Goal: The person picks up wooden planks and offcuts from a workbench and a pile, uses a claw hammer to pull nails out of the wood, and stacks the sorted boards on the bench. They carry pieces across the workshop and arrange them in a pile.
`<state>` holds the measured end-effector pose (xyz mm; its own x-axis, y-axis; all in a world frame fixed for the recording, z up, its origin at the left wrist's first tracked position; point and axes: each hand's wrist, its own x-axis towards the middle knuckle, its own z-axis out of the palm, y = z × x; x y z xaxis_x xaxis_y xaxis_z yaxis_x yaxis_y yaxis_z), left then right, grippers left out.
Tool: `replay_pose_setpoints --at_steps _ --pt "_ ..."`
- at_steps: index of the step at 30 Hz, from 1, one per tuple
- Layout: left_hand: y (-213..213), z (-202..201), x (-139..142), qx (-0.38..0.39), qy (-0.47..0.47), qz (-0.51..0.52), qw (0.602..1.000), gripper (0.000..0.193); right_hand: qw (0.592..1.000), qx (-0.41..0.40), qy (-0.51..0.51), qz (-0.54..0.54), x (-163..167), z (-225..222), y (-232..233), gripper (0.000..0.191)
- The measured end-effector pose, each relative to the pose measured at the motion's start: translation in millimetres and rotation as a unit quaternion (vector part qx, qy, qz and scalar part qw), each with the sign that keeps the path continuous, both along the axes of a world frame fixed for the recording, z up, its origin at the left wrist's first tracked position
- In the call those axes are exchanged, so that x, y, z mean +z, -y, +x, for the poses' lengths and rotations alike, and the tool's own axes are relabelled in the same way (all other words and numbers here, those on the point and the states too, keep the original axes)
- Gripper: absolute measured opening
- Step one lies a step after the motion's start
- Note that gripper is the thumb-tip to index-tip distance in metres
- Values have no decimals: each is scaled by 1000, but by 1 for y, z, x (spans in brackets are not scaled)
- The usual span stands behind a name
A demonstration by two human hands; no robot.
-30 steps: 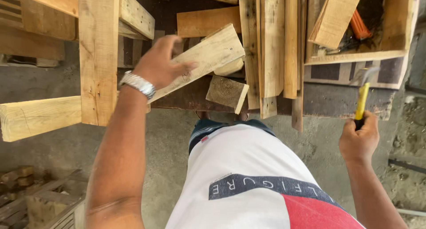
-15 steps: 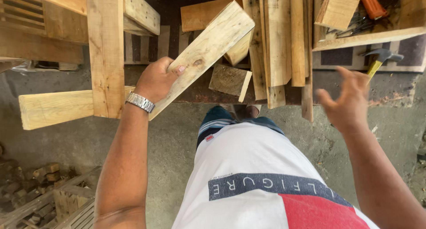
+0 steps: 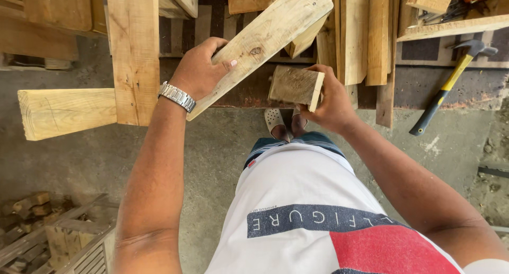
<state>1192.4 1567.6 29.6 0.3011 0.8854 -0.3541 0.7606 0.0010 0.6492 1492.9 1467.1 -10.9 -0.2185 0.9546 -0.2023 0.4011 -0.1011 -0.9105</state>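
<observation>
Workbench (image 3: 249, 96) bears planks (image 3: 379, 35) and a hammer (image 3: 450, 83) (yellow-handled).

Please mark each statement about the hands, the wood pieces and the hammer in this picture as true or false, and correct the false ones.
1. The left hand grips a long pale plank that is held at a slant. True.
2. The right hand holds the hammer. False: it holds a short wood block; the hammer, with its yellow and black handle, lies on the workbench edge to the right, apart from both hands.
3. A metal wristwatch is on the left wrist. True.
4. The short wood block lies flat on the floor. False: it is lifted in the right hand, above the concrete floor.
5. Both hands are empty. False: each holds a piece of wood.
</observation>
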Motion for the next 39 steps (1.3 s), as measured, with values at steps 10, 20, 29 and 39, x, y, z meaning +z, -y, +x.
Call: replay_pose_setpoints --at_steps 10,20,29,39 --pt "46 -44 6 26 -105 -14 994 69 995 -54 85 28 -2 -46 12 84" --pt "68 -22 -9 117 -46 71 990 51 989 33 145 18 -8 -39 14 92" --pt "101 4 0 178 10 -18 984 45 991 73 110 30 -10 -30 20 90" --pt "110 -9 23 240 112 42 963 35 994 62 87 3 -1 -31 21 90"
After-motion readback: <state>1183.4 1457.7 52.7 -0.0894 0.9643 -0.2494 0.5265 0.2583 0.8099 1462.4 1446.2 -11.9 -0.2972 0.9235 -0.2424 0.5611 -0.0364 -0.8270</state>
